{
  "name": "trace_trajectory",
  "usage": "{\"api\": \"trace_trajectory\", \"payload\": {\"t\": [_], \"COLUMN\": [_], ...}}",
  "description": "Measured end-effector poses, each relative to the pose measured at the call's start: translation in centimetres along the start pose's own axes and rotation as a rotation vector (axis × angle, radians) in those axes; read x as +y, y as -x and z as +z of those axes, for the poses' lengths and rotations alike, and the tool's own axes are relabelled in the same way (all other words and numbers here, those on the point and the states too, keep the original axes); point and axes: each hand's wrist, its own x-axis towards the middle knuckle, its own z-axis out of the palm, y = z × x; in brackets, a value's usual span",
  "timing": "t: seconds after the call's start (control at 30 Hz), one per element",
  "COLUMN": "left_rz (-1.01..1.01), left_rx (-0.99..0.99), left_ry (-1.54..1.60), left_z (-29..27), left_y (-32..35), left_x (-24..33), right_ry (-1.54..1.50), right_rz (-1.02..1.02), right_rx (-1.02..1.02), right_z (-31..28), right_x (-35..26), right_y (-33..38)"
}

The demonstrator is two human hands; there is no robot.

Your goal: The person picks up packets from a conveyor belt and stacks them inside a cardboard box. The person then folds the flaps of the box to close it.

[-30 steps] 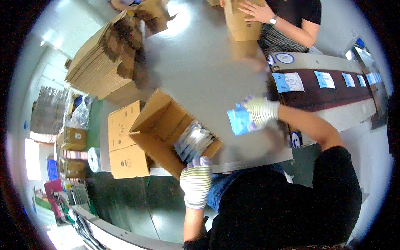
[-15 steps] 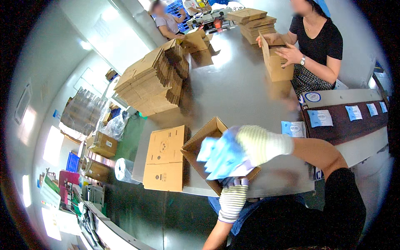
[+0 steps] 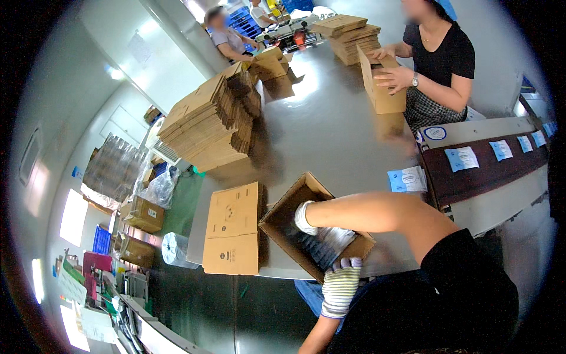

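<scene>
- Left hand (image 3: 340, 290): grips near rim of open carton (image 3: 284, 213).
- Right hand (image 3: 303, 218): reaches inside carton, fingers hidden; grip, cannot tell.
- Packets (image 3: 335, 242) inside carton, on tabletop (image 3: 318, 130).

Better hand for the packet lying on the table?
Right hand, probably: it's inside the box, but its forearm passes near the packet. The left hand, on the box's rim, would cross that forearm.
</scene>
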Motion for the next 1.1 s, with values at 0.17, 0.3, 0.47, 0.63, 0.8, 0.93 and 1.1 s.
{"api": "trace_trajectory", "payload": {"t": [0.17, 0.3, 0.47, 0.63, 0.8, 0.93, 1.1], "left_rz": [-0.012, -0.053, -0.006, -0.057, -0.150, -0.232, -0.358], "left_rx": [0.025, 0.014, 0.043, 0.056, 0.059, 0.073, 0.205], "left_ry": [0.015, 0.047, 0.006, -0.069, -0.074, -0.148, -0.181], "left_z": [0.3, -0.2, 0.2, -0.1, 0.8, 0.6, -3.2], "left_y": [0.2, 0.1, 0.1, -0.1, 0.8, 0.2, -1.3], "left_x": [0.0, -0.9, -0.7, -2.6, -4.9, -6.1, -10.8], "right_ry": [-0.066, 0.079, -0.520, -0.067, -0.161, -0.324, -0.396], "right_rz": [-0.049, 0.011, 1.025, 0.234, -0.058, 0.007, 0.315], "right_rx": [-0.053, 0.002, 0.595, 0.377, 0.786, 1.075, 1.361], "right_z": [1.2, 2.2, 6.0, 1.3, 1.3, 4.1, 6.7], "right_x": [0.0, -2.0, -5.5, -2.6, -4.6, 0.2, 12.4], "right_y": [-0.5, -1.4, -5.4, 5.8, 13.2, 19.4, 22.9]}}
